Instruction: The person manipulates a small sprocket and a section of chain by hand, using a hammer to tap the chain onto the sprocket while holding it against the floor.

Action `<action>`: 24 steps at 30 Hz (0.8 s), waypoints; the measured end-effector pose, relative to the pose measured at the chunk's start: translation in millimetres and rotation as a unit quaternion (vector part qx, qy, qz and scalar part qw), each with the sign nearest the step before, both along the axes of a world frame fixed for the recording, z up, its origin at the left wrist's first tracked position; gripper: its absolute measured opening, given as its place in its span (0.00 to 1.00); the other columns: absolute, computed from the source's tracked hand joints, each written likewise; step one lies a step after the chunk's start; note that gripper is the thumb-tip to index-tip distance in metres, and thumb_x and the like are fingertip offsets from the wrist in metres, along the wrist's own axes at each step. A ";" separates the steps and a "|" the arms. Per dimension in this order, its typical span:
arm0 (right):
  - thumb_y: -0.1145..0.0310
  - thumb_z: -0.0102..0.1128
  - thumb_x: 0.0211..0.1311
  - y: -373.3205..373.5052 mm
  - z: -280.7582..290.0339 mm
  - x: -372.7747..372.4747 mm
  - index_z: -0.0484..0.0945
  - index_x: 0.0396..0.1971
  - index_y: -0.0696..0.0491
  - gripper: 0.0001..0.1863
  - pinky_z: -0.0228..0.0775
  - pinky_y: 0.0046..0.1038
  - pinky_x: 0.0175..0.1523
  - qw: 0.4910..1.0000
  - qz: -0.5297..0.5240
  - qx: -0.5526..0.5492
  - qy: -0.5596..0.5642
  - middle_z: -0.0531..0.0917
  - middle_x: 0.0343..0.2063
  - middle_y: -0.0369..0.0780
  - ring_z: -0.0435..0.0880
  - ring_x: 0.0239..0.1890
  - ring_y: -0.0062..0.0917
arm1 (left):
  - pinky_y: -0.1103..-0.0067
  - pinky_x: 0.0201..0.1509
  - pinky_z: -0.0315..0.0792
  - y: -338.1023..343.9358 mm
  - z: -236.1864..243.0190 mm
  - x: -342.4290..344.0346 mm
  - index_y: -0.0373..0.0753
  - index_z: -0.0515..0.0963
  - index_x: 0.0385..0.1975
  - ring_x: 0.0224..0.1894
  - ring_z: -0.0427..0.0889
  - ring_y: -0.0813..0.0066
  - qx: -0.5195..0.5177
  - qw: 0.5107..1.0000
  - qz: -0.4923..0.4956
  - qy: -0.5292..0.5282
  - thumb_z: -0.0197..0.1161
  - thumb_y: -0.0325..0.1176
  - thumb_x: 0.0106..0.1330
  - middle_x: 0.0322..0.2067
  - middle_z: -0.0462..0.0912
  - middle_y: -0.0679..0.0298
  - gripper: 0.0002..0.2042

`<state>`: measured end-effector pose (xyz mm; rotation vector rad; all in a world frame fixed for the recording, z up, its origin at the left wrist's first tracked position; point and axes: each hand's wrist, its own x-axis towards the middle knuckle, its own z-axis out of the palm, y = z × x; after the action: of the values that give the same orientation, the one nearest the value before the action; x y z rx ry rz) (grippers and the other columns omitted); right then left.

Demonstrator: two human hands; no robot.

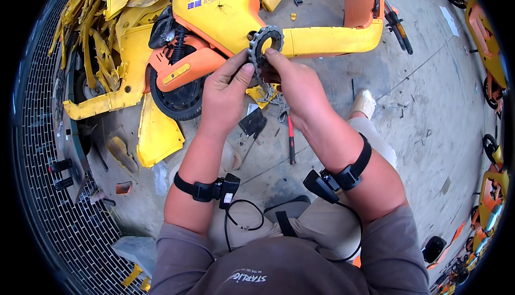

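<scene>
Above the floor (407, 107), my left hand (225, 93) and right hand (298, 83) both clamp the sprocket (264, 45), its flat face toward me, right fingertips hooked in its hole.

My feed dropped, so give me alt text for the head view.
Both hands, left hand and right hand, hold a toothed grey sprocket above a yellow-and-orange scooter body lying on the concrete floor. A red-handled tool lies below.

Dusty concrete floor (429, 107), metal grating (59, 225) at left, daylight
</scene>
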<state>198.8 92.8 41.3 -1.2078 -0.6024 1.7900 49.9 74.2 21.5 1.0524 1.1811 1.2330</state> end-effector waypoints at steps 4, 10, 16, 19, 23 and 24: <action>0.53 0.62 0.69 0.6 -1.1 2.4 0.84 0.40 0.58 0.20 0.66 0.25 0.50 1.000 0.000 -0.002 0.011 0.86 0.35 0.37 0.81 0.40 0.21 | 0.79 0.58 0.75 1.8 -1.6 1.8 0.28 0.73 0.63 0.50 0.82 0.78 -0.012 1.000 -0.010 -0.027 0.59 0.29 0.76 0.50 0.84 0.60 0.19; 0.53 0.62 0.69 1.0 -4.9 3.3 0.84 0.40 0.57 0.19 0.64 0.24 0.50 1.000 0.008 -0.016 0.003 0.85 0.34 0.36 0.80 0.39 0.20 | 0.78 0.57 0.76 2.2 -7.6 1.1 0.28 0.73 0.62 0.50 0.82 0.77 -0.015 0.999 -0.009 -0.041 0.58 0.31 0.76 0.50 0.83 0.61 0.19; 0.53 0.63 0.69 1.7 -9.4 1.0 0.85 0.41 0.55 0.18 0.64 0.24 0.48 1.000 0.018 -0.021 0.013 0.84 0.34 0.34 0.79 0.39 0.19 | 0.77 0.59 0.75 0.7 -3.6 3.2 0.28 0.71 0.64 0.52 0.81 0.76 -0.015 0.998 -0.016 -0.052 0.56 0.33 0.78 0.53 0.81 0.60 0.20; 0.52 0.62 0.70 1.6 -14.7 2.1 0.85 0.42 0.54 0.19 0.64 0.24 0.48 0.999 0.036 -0.029 0.015 0.84 0.34 0.33 0.79 0.39 0.18 | 0.77 0.59 0.74 0.5 -3.9 3.3 0.28 0.70 0.64 0.52 0.81 0.76 -0.016 0.998 -0.028 -0.060 0.55 0.34 0.78 0.54 0.81 0.60 0.21; 0.52 0.62 0.70 0.6 -7.5 2.4 0.85 0.44 0.53 0.19 0.65 0.24 0.48 0.998 0.041 -0.040 0.027 0.84 0.35 0.33 0.79 0.40 0.19 | 0.77 0.59 0.74 -0.2 -3.2 3.0 0.28 0.69 0.65 0.52 0.80 0.76 -0.010 0.998 -0.038 -0.054 0.54 0.35 0.79 0.54 0.81 0.60 0.21; 0.52 0.62 0.70 0.1 -6.3 2.2 0.85 0.44 0.53 0.19 0.64 0.24 0.48 0.998 0.038 -0.039 0.032 0.84 0.35 0.33 0.79 0.40 0.19 | 0.77 0.59 0.74 -0.7 -2.7 4.1 0.28 0.69 0.65 0.52 0.80 0.76 -0.008 0.999 -0.029 -0.040 0.54 0.35 0.79 0.54 0.81 0.60 0.21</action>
<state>201.0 92.9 35.0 -1.1884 -0.5538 1.9241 53.9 73.5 18.9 1.0089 1.0901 1.2086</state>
